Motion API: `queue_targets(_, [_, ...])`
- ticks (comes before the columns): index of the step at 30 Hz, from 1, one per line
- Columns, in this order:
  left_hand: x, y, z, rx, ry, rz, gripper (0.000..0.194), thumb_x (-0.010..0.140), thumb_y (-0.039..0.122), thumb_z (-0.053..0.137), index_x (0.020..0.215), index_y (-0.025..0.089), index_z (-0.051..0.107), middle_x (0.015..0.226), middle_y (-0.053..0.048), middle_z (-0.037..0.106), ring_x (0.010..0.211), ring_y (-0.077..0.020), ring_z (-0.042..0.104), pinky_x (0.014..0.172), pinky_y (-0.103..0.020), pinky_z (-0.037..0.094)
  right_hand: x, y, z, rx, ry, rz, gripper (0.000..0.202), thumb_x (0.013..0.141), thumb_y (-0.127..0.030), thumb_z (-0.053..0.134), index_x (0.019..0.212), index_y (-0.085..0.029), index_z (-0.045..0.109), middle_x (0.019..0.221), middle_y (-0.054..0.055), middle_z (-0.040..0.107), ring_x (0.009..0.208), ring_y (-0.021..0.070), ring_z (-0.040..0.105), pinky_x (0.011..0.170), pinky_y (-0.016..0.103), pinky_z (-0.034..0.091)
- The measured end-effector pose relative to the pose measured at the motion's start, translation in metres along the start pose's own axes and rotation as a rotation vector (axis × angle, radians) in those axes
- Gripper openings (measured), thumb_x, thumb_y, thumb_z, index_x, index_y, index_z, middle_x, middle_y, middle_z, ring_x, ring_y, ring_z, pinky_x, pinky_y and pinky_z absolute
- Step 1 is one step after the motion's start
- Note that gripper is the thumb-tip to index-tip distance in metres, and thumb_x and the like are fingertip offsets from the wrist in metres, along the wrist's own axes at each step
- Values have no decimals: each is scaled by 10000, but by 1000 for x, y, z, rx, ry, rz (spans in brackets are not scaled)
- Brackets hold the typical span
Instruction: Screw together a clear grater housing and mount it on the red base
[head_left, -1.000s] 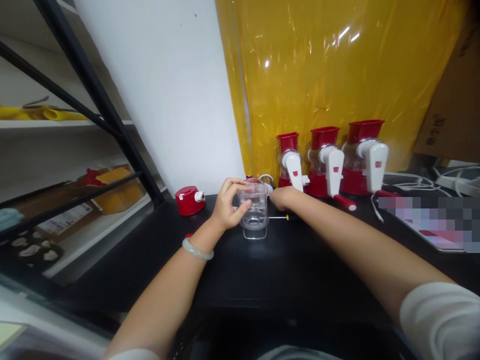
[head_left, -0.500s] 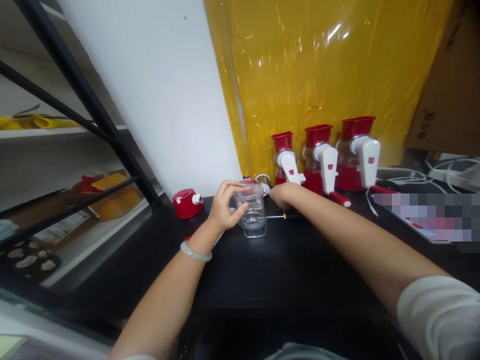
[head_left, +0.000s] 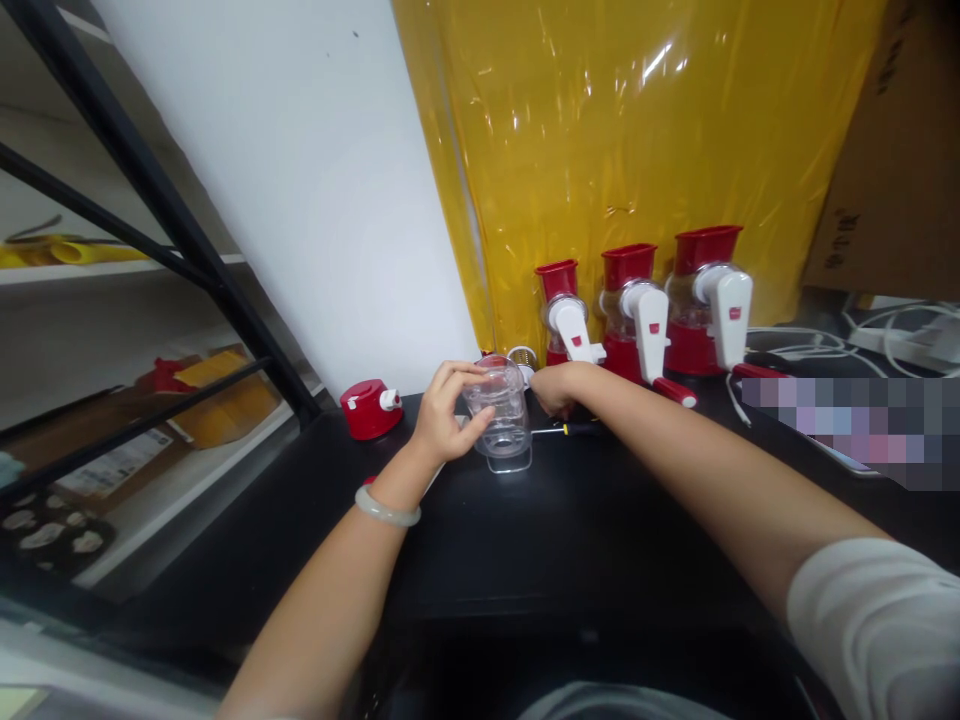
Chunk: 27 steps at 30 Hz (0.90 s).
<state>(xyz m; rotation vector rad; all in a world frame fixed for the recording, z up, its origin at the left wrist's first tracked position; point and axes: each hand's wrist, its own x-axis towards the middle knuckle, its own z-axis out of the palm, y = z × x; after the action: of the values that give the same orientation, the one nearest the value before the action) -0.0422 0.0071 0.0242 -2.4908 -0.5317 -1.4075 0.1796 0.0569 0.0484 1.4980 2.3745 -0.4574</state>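
Near the back edge of the table [head_left: 465, 550], the left hand [head_left: 444, 412] curls around a clear plastic housing [head_left: 508, 412], probably light, stiff, slippery, best held by its sides; the right hand's [head_left: 556, 388] grasp is hidden.

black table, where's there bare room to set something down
Bare: the stretch of black table in front of the clear container, between left forearm and right forearm; also left of the left forearm, nearer than the red base. Crowded: the back, where container, right hand, screwdriver and red-and-white grinders cluster.
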Motion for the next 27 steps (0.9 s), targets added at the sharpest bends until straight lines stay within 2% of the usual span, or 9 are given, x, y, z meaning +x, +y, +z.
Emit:
queue_targets(2, [0,0,0,-11,7,14,283,917,385,646,1118,185,656,1109,-123,660,1032,-289,653,893,-495,564,-3,1,-4,-11,15,4,299,747,-58,723,1045,-41,739,846,122,758,813,214,710,739,304,534])
queue_targets(6, [0,0,1,-26,10,24,276,910,355,660,1127,184,653,1106,-123,656,1043,-286,655,896,-486,566,0,1,-4,-34,-54,-4,313,704,-159,823,986,-45,745,859,112,745,842,231,703,760,319,530])
queue_targets(11, [1,0,1,2,6,14,278,904,372,652,1115,191,650,1106,-121,667,1038,-282,661,895,-483,567,16,3,7,-20,-77,5,316,737,-221,839,958,-18,742,866,157,734,869,267,701,763,356,528])
queue_targets(17, [1,0,1,8,10,-1,294,896,409,647,1095,194,652,1093,-124,682,1021,-287,667,884,-490,566,19,6,9,-9,-87,-13,198,775,-165,781,925,-42,739,789,114,704,819,237,686,705,327,515])
queue_targets(23, [1,0,0,-11,20,3,297,886,405,656,1088,188,657,1088,-124,683,1016,-286,665,884,-483,558,19,5,8,-47,-81,-56,70,695,-65,765,734,-70,708,729,82,669,805,244,669,729,348,483])
queue_targets(27, [1,-1,0,-1,15,-14,301,880,418,654,1079,193,653,1083,-121,685,1010,-288,664,878,-486,559,18,5,7,-41,-77,-77,77,698,-45,735,749,-89,698,718,53,656,756,214,655,698,325,470])
